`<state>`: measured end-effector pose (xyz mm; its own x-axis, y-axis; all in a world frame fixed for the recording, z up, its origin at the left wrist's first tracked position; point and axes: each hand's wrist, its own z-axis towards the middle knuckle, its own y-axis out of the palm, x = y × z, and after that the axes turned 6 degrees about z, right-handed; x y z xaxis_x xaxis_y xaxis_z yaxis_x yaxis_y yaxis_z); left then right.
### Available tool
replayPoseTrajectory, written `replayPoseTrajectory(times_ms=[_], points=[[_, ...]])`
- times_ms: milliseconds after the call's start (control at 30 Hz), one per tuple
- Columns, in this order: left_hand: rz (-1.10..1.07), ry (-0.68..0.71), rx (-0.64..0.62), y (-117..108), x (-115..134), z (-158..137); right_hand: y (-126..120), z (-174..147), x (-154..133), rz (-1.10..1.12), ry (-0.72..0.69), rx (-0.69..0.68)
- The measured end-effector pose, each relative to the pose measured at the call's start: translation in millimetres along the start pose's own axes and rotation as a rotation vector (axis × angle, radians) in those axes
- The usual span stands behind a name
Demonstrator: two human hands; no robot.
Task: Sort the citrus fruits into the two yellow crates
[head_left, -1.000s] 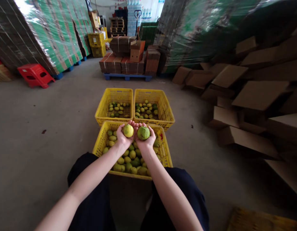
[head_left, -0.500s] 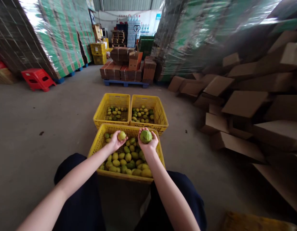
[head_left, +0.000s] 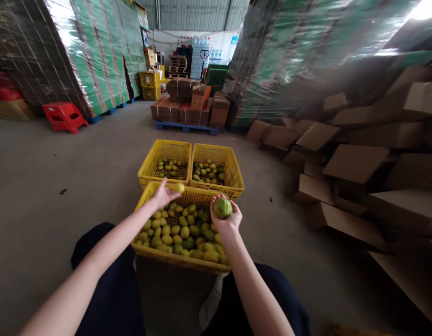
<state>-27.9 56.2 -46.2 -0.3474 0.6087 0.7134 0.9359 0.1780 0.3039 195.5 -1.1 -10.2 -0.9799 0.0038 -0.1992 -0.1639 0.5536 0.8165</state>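
My left hand (head_left: 162,196) is over the near yellow crate (head_left: 180,264), thumb and fingers spread apart. A yellow lemon (head_left: 180,187) is just off its fingertips, slightly blurred, and looks loose of the hand. Above the crate's right side, my right hand (head_left: 228,221) is palm up with fingers curled round a large, bumpy green lemon (head_left: 223,208). Many yellow and green lemons (head_left: 184,233) fill the near crate's bottom. Behind it, the far left crate (head_left: 145,173) and far right crate (head_left: 236,171) stand side by side, each with a layer of lemons.
Loose cardboard boxes (head_left: 356,163) are heaped on the right. Bundled flat cartons lie on a blue pallet (head_left: 186,127) ahead. A red stool (head_left: 64,116) stands at left by a wrapped stack (head_left: 100,60). My knees flank the near crate.
My left hand has opened and moved slightly left, and its lemon has left the grip toward the far crates. My right hand, still holding the green lemon, has shifted a little right.
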Motion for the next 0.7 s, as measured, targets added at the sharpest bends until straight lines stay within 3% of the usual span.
replayPoseTrajectory(times_ms=[67, 133, 367, 533, 700], points=[[-0.025, 0.19, 0.076, -11.7, 37.6, 7.6, -1.8, -0.1, -1.3, -0.006, -0.005, 0.006], [0.025, 0.251, 0.096, -19.2, 51.3, 8.8, -3.8, 1.1, -1.8, -0.027, -0.007, -0.003], [0.601, 0.156, -0.228, -2.9, -1.7, -13.2, -4.5, 2.3, 3.9, -0.102, 0.03, 0.017], [1.035, 0.293, -0.238, -9.3, -12.7, -32.6, -11.2, 2.4, 20.6, -0.229, 0.085, 0.01], [1.298, 0.35, -0.217, -22.8, -14.4, -33.5, -38.3, 11.9, 46.9, -0.431, 0.205, 0.069]])
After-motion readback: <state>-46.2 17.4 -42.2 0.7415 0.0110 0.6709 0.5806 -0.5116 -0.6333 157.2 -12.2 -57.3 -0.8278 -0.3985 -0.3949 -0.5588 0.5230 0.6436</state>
